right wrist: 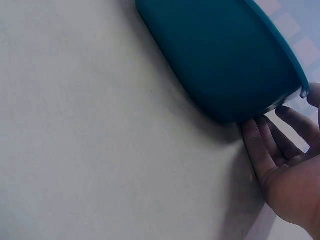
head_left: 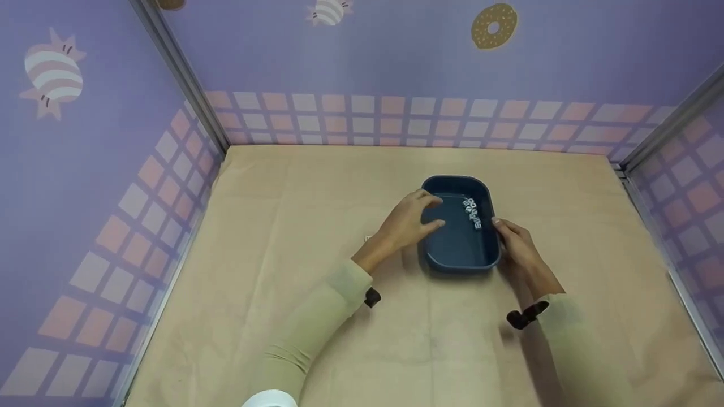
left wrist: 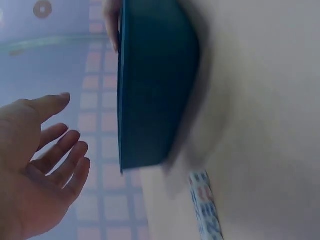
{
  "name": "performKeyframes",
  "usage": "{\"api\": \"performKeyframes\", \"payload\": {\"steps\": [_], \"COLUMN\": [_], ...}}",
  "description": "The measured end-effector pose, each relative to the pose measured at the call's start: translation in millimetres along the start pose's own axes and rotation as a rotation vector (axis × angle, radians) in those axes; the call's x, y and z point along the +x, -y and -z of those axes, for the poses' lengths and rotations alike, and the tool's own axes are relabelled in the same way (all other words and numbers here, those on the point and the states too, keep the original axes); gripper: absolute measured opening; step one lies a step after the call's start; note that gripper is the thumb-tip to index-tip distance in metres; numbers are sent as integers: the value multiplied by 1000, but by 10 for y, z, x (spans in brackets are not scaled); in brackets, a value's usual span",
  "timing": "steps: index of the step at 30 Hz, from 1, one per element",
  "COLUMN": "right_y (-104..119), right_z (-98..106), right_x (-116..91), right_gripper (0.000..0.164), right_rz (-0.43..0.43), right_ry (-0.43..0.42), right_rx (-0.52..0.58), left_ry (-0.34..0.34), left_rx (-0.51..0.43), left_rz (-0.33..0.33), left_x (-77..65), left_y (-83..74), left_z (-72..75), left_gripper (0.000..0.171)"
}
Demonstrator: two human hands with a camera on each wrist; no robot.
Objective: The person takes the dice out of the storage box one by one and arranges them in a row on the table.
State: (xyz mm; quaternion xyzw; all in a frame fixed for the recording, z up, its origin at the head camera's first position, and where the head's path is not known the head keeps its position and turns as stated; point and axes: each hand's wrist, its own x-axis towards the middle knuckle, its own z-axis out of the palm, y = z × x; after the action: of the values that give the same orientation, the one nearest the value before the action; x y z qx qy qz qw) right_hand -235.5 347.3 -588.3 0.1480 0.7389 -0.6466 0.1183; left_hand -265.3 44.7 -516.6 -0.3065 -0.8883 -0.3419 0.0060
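Beige-covered bench, enclosed by lilac wall panels with a pink-and-white checked band. On bench, right of centre: dark blue rectangular plastic tub, rounded at the corners, deep in the walls. Inside tub, towards the right-hand wall: cluster of small white blocks with dark markings, individual symbols too small to read. At right rim: right hand, grasping tub, thumb at the rim, fingers against the lower edge. At left rim: left hand, released, thumb and fingers spread apart; fingertips across the rim line in the head view, apart from tub in the left wrist view. On bench, left of tub: short row of white blocks with blue and red markings, mostly hidden behind the left wrist in the head view. Around both forearms: pale green-beige sleeves. At both cuffs: black wrist mounts. Between wall panels: grey metal posts. On back panel: brown doughnut print and striped sweet print.
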Motion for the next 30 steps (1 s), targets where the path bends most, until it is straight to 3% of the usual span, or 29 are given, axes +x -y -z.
{"api": "performKeyframes", "payload": {"steps": [7, 15, 25, 30], "right_y": [-18, -6, -5, -39], "right_z": [-3, 23, 41, 39], "right_x": [3, 22, 16, 33], "right_gripper": [78, 71, 75, 71], "right_rz": [50, 56, 60, 44], "right_ry": [1, 20, 9, 0], "right_rx": [-25, 23, -30, -7], "left_ry": [3, 33, 160, 174], "left_rx": [7, -63, -58, -40], "left_rz": [24, 101, 98, 86], "left_x": [240, 490, 589, 600], "left_y": [-298, -301, -260, -236], "left_z": [-422, -862, -1068, -1137], "left_gripper": [47, 45, 47, 45]}}
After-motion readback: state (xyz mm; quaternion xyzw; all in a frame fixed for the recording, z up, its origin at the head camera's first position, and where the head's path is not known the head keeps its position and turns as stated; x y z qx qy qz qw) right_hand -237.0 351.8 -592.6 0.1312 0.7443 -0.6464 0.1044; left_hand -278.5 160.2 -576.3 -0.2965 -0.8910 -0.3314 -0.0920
